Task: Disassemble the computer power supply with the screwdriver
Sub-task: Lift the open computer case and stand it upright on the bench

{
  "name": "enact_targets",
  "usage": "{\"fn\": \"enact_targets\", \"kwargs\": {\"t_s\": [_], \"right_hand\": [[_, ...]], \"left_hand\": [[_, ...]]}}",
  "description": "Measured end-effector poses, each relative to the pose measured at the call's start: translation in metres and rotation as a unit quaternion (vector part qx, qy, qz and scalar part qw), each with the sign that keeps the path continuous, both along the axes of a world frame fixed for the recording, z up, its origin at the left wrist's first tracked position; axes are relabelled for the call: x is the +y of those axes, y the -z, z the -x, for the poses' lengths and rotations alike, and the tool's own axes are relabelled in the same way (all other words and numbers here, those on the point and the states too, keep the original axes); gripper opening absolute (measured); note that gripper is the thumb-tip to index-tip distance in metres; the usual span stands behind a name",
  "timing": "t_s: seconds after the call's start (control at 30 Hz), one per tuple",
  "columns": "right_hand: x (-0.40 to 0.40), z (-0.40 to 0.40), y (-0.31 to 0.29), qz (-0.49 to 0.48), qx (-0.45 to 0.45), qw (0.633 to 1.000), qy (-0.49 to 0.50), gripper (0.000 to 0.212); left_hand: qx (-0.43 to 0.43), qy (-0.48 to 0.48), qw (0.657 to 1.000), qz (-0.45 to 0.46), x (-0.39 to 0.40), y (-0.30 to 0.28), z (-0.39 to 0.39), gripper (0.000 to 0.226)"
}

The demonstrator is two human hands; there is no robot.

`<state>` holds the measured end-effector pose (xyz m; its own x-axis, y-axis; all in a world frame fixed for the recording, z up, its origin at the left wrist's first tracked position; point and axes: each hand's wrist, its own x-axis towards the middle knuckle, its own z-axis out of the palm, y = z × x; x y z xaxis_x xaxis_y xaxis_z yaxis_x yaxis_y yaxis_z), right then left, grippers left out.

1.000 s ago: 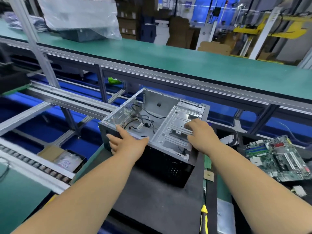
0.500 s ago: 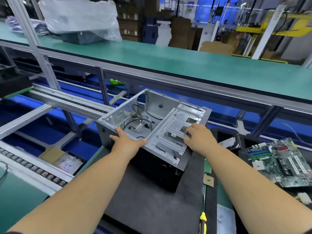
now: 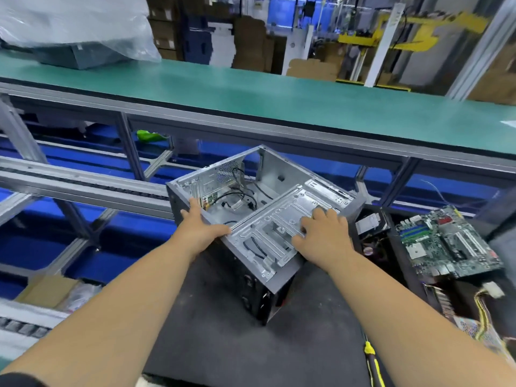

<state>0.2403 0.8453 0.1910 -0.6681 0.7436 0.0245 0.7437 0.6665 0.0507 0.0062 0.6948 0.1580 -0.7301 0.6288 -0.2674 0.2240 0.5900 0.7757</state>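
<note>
- the computer case [image 3: 259,219] sits open side up on the dark mat [image 3: 223,344], tilted, pretty gutted: just loose cables and bare metal brackets inside
- left hand [image 3: 199,229] grips the case's near-left rim, fingers curled over the edge
- right hand [image 3: 321,236] rests on the drive bracket, fingers curled onto the metal
- motherboard [image 3: 449,244] already lies off to the right, near a wire bundle
- screwdriver [image 3: 372,361] lies untouched at the mat's near edge
- can't spot a power supply in the case, so i'd guess it's mostly done
</note>
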Motion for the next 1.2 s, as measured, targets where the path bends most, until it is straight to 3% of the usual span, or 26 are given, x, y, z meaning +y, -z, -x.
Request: {"fn": "enact_targets", "kwargs": {"t_s": [0.5, 0.63, 0.8, 1.07, 1.2], "right_hand": [[-0.068, 0.029, 0.005, -0.032, -0.042, 0.994, 0.099, 0.06], [-0.054, 0.02, 0.004, -0.043, 0.016, 0.995, 0.089, 0.05], [-0.006, 0.005, -0.007, 0.014, 0.142, 0.985, 0.095, 0.046], [0.082, -0.007, -0.007, 0.039, 0.083, 0.987, 0.129, 0.053], [0.111, -0.013, -0.005, 0.13, 0.051, 0.98, 0.144, 0.057]], "left_hand": [[-0.071, 0.121, 0.986, -0.087, -0.014, -0.003, 0.054, 0.113], [-0.07, 0.079, 0.988, -0.108, -0.017, -0.001, 0.04, 0.109], [-0.069, 0.002, 0.995, -0.075, -0.015, 0.003, 0.009, 0.109], [-0.08, -0.08, 0.993, -0.045, -0.008, 0.005, -0.024, 0.089], [-0.031, -0.093, 0.995, -0.034, -0.006, 0.004, -0.034, 0.061]]}}
